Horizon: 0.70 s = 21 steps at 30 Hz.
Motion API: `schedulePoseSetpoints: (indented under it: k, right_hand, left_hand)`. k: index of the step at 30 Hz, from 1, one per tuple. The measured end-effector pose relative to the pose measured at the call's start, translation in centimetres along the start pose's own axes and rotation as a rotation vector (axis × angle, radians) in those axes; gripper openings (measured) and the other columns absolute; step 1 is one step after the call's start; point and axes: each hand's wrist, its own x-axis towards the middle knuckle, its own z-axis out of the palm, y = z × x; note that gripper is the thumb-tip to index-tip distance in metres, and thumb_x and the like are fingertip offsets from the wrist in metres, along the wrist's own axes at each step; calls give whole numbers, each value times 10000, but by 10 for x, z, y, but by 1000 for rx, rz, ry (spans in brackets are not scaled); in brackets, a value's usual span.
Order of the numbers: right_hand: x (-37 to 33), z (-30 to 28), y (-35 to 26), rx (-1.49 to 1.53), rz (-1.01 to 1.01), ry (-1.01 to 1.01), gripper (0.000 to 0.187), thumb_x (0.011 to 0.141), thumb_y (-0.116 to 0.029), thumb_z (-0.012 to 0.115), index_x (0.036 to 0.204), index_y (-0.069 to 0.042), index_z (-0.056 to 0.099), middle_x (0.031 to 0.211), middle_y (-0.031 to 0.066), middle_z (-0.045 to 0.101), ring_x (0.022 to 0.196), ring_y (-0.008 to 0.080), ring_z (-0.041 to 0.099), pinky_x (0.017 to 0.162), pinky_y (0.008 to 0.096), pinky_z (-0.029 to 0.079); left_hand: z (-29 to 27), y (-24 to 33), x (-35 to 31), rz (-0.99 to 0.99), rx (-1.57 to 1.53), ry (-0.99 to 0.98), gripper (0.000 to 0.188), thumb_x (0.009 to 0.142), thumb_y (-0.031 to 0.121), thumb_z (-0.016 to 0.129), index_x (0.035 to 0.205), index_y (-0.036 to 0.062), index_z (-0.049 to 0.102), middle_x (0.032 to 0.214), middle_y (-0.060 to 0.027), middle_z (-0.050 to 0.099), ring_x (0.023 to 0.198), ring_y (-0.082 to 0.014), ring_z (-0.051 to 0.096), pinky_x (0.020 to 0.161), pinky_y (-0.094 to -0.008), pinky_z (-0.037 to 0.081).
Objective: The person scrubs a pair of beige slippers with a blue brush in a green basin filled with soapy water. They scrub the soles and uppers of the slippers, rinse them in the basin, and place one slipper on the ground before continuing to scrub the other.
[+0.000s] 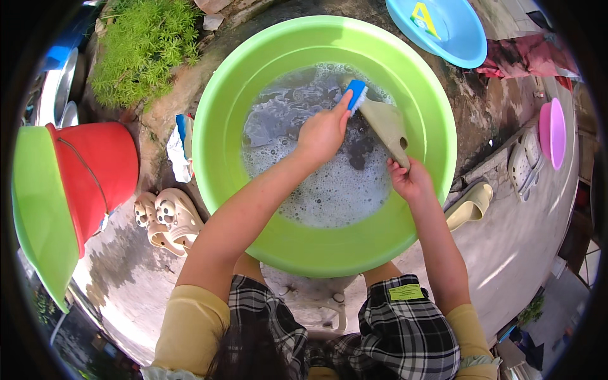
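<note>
Over a large green basin [215,126] of grey, foamy water [329,199], my left hand [322,138] is closed round a scrub brush [356,95] with a blue back and white bristles. The bristles are against or very close to the upper end of an olive-green slipper [385,123]. My right hand [410,179] pinches the slipper's lower end, near a round hole in it. The slipper is tilted above the water, and its far end is partly hidden by the brush and foam.
Beige clogs [178,218] and a torn packet [180,149] lie left of the basin, near a red bucket [101,171]. To the right are another slipper [470,206], a pale clog [524,161] and a pink bowl [556,133]. A blue basin [465,38] stands beyond.
</note>
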Motion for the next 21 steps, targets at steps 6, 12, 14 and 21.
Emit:
schedulePoseSetpoints:
  k: [6, 12, 14, 21]
  right_hand:
    - [-1, -5, -3, -48, -35, 37, 250, 998, -121, 416, 1105, 93, 487, 850, 197, 585, 610, 179, 587, 424, 192, 492]
    - [2, 4, 5, -106, -39, 23, 236, 979, -105, 451, 1088, 100, 494, 840, 188, 593, 604, 180, 594, 425, 193, 494]
    - [3, 4, 5, -104, -50, 20, 233, 977, -102, 452, 1089, 98, 494, 839, 186, 597, 599, 183, 592, 425, 195, 493]
    - [3, -5, 1, -21, -70, 37, 182, 966, -82, 466, 1054, 76, 489, 801, 176, 590, 579, 199, 583, 409, 202, 476]
  left_hand:
    - [9, 36, -33, 38, -188, -42, 434, 997, 213, 467, 1415, 97, 452, 766, -255, 640, 689, -435, 617, 625, -526, 475]
    - [-10, -14, 32, -102, 67, -10, 466, 998, 219, 447, 1421, 24, 418, 732, -220, 638, 660, -429, 626, 629, -523, 505]
    - [-10, 0, 21, -97, -5, -52, 466, 995, 210, 452, 1416, 12, 418, 731, -228, 637, 661, -434, 623, 635, -523, 505]
    - [4, 49, -25, 55, -129, -77, 465, 986, 197, 491, 1439, 111, 431, 724, -255, 618, 675, -432, 608, 625, -519, 477]
